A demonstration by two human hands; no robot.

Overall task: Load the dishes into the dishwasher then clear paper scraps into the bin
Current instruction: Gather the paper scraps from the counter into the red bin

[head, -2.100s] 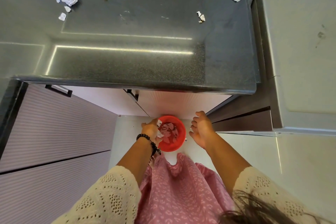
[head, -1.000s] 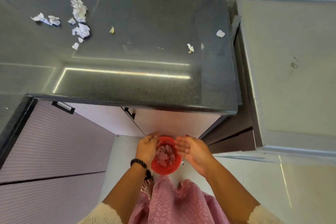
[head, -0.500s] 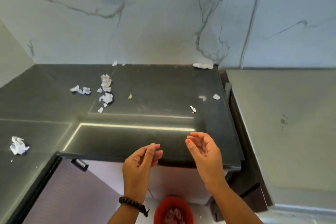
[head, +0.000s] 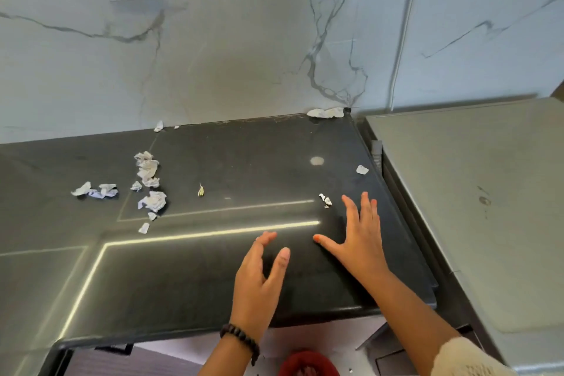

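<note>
Both hands have risen from the red bin, now cut off below, and spread empty: left hand, right hand. Crumpled paper scraps dot the glossy dark counter.

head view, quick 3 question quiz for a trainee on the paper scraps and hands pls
1. True or false: the right hand is gripping a paper scrap.
2. Which scrap lies nearest the right hand's fingertips? A) the small scrap just left of them B) the crumpled cluster far left C) the scrap at the wall
3. Fill in: the red bin sits below the ____ edge of the dark counter.

Key: 1 false, both it and the left hand are open and empty. 2 A. 3 front.
</note>
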